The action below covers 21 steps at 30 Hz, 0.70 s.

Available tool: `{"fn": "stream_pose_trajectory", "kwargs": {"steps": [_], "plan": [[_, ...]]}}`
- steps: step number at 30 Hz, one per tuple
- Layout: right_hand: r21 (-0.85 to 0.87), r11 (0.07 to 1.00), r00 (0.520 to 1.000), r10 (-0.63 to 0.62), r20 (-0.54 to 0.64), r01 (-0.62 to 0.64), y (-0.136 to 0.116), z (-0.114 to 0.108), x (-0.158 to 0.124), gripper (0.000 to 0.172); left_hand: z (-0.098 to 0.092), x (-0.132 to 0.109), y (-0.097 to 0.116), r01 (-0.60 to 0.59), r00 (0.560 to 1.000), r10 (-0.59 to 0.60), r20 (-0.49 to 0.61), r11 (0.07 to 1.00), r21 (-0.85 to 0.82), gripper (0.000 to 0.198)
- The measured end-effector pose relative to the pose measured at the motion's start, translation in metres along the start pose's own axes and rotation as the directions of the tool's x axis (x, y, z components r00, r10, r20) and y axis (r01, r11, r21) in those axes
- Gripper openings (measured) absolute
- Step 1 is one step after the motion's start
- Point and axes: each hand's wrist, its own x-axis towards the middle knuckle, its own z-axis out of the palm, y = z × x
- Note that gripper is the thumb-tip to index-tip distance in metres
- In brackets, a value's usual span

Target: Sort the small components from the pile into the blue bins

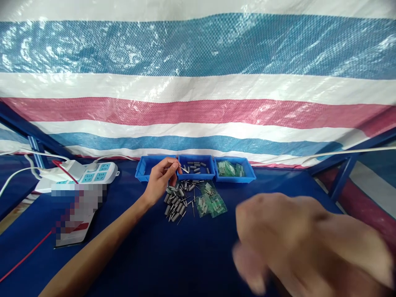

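Note:
My left hand (pixel 163 176) is closed in a pinch around a small thin metal pin (pixel 185 169), held over the front of the blue bins. Just below it on the blue table lies a pile of short grey cylinders with thin metal shafts (pixel 176 206). Beside the pile are small clear green bags (pixel 213 203) with small pieces inside. My right hand (pixel 297 235) is large and close to the camera at the lower right, blurred by motion. Its fingers look curled, but what they hold, if anything, cannot be made out.
A blue bin (pixel 144 178) stands behind my left hand, partly hidden. The middle bin (pixel 202 176) holds grey cylinders, the right bin (pixel 236 179) green bags. At left are a power strip (pixel 107 173) with cables and a pixelated flat object (pixel 77 231). Striped sheeting (pixel 198 86) hangs behind.

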Motion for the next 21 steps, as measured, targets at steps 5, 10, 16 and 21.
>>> {"fn": "stream_pose_trajectory", "kwargs": {"steps": [5, 10, 16, 21], "plan": [[-0.163, 0.984, 0.995, 0.086, 0.046, -0.077, 0.062, 0.026, 0.029, 0.029, 0.001, -0.001, 0.000, 0.025, 1.000, -0.026, 0.007, 0.999, 0.025, 0.019], [-0.391, 0.896, 0.888, 0.342, 0.308, -0.210, 0.113, 0.041, 0.032, 0.023, 0.002, -0.004, -0.002, 0.037, 0.999, -0.037, 0.013, 0.999, 0.039, 0.018], [-0.346, 0.911, 0.834, 0.364, 0.415, -0.226, 0.125, 0.046, 0.024, 0.022, 0.005, -0.007, -0.005, 0.023, 1.000, -0.023, 0.004, 0.999, 0.030, 0.017], [-0.314, 0.923, 0.832, 0.346, 0.433, -0.221, 0.130, 0.050, 0.022, 0.027, 0.007, -0.008, -0.005, 0.017, 1.000, -0.017, -0.008, 0.999, 0.036, 0.017]]}}
